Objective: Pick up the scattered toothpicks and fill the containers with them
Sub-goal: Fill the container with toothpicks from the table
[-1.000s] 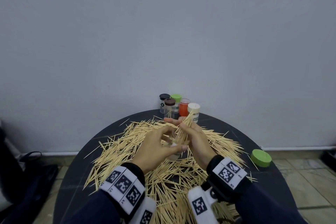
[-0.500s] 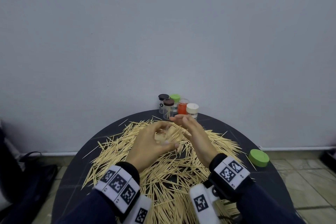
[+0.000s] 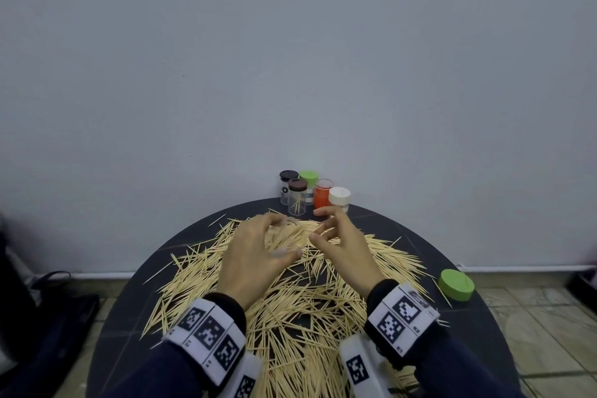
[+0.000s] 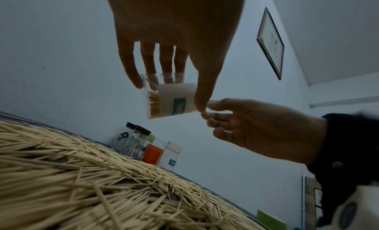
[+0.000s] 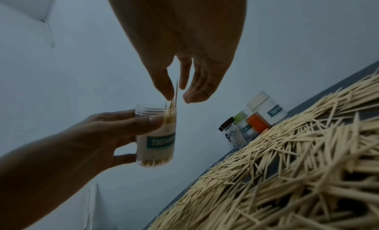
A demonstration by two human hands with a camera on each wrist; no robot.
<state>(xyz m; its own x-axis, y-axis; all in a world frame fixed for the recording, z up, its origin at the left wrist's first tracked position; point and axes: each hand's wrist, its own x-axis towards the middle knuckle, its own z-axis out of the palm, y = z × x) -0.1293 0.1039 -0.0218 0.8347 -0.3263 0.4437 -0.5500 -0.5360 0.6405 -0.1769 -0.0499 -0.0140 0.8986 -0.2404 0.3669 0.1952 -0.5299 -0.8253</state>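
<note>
A clear container [image 5: 157,136] with a white label reading "TOOTHPICKS" is held above the table; my left hand [image 3: 287,236] grips it round its side. It is mostly full of toothpicks, and a few stick up out of its open mouth. My right hand [image 5: 178,96] hovers just over that mouth with its fingers loosely spread; the sticking-up toothpicks stand between its thumb and fingers. In the head view my right hand [image 3: 318,224] is just right of the container [image 3: 277,234]. A big heap of scattered toothpicks [image 3: 290,300] covers the round dark table [image 3: 129,317] below both hands.
Several small containers stand at the table's far edge by the wall: a black-lidded one [image 3: 288,176], a brown-lidded clear jar [image 3: 297,197] with a few toothpicks, a green-lidded one [image 3: 308,176], an orange one [image 3: 323,197], a white one [image 3: 339,197]. A loose green lid [image 3: 456,284] lies at the right edge.
The bundle my right hand held upright has gone down into the container, and that hand's fingers have spread. Both hands and the container have moved farther from me.
</note>
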